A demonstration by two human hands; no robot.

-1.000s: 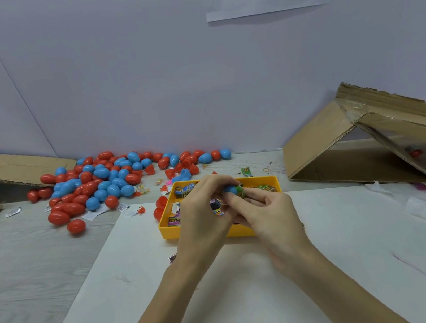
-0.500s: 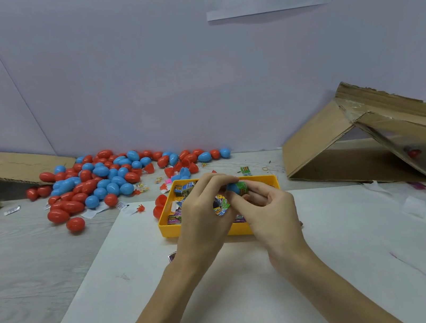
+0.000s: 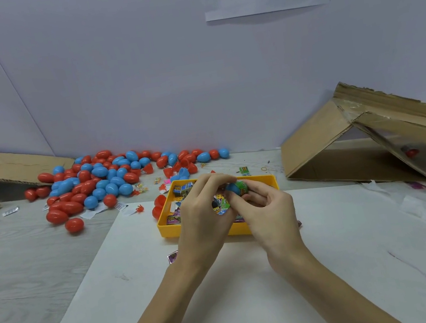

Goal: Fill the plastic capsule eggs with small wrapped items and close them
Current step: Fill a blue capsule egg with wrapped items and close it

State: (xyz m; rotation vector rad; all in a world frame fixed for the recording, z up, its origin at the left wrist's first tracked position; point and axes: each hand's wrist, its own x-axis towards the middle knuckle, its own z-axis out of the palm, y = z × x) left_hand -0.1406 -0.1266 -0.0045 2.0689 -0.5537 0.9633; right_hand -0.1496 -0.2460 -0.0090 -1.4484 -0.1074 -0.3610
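**Capsule Loading: Wrapped Item Partly Seated in Blue Egg Half**

Both hands work together above the yellow tray [image 3: 270,180], which sits on the white sheet [image 3: 253,280] on the table [image 3: 15,276]. The right hand [image 3: 267,211] pinches a blue egg half [image 3: 232,188] between thumb and fingertips. A green wrapped item [image 3: 242,187] protrudes from its open end. The left hand [image 3: 200,213] is curled, its fingertips pressing at the blue half from above; a second multicoloured wrapper [image 3: 220,207] sits against its palm side, though the exact grip on it cannot be told.

Change over the last second: the hands have lifted slightly and the green item is now more exposed at the capsule mouth. This suggests insertion is in progress, not complete. The matching half is not visible.

The egg pile [image 3: 98,182], red and blue, lies well apart at the left rear by the wall.
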